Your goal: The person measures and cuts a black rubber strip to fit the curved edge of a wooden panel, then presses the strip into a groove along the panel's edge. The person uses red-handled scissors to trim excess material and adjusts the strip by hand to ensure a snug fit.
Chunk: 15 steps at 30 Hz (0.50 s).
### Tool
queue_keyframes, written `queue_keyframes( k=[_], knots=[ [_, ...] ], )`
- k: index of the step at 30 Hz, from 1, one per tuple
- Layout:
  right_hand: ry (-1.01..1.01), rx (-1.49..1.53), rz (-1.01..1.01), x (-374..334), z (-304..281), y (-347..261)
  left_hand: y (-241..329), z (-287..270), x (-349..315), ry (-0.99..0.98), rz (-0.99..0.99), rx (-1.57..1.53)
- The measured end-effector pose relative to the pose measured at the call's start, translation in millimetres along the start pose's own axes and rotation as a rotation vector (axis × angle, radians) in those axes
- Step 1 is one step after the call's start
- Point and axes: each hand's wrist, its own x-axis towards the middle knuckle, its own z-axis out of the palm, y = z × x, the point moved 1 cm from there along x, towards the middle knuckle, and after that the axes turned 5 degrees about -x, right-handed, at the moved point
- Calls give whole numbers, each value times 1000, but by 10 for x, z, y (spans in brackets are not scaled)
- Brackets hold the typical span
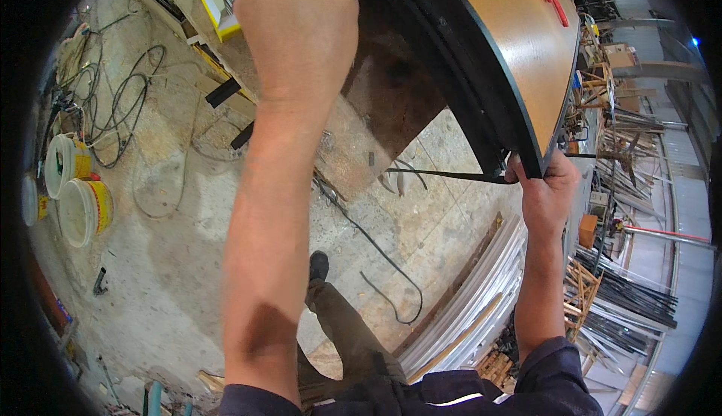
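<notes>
Black-edged panel (pixel 519 32) sits ahead, rightward. Your right hand (pixel 547 186) is curled closed around its near corner, by a black strip (pixel 455 176); your left hand's grip cannot be determined. Steady the corner, strip untwisted.

Fisheye view from the person's head, downward, close above the forearms (pixel 271 258)

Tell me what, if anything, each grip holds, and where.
Right grip: the panel, by its near corner; whether the strip too, I can't tell. Left grip: partly hidden, unclear.
</notes>
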Motion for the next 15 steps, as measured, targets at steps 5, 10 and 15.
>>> queue_keyframes(
  k=[5,10,15],
  knots=[
    [-31,-8,-6,9,-15,27,269,142,-542,-103,150,-292],
    [-55,21,19,-23,-10,-16,258,137,-693,-86,183,-321],
    [-62,11,24,-77,-4,-5,269,220,-929,-67,113,-237]
  ],
)
